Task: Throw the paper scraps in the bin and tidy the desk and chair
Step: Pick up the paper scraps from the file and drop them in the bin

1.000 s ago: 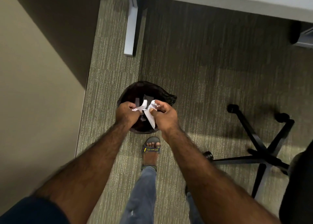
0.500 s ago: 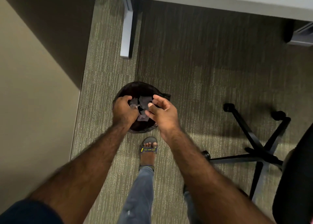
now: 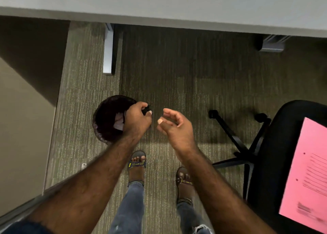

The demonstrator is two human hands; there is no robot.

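A round dark bin [image 3: 104, 120] with a black liner stands on the carpet, and white paper scraps [image 3: 118, 123] lie inside it. My left hand [image 3: 138, 121] hovers over the bin's right rim with its fingers curled and no paper in it. The liner's black knot [image 3: 146, 109] shows at its fingertips. To the right of the bin, my right hand [image 3: 175, 125] is over bare carpet, empty, with its fingers loosely apart. A black office chair [image 3: 272, 145] is at the right, and a pink printed sheet [image 3: 307, 171] lies on its seat.
The grey desk edge [image 3: 159, 19] runs across the top, with its leg [image 3: 108, 55] behind the bin. A beige wall [image 3: 21, 127] closes the left side. The chair's wheeled base [image 3: 237, 145] spreads to the right of my sandalled feet [image 3: 137, 163]. A small pale object [image 3: 84, 165] lies by the wall.
Both hands held white scraps over the bin, then let them drop in. The hands have drawn apart, the right one moving right. The view swung right, showing the chair seat and pink sheet.
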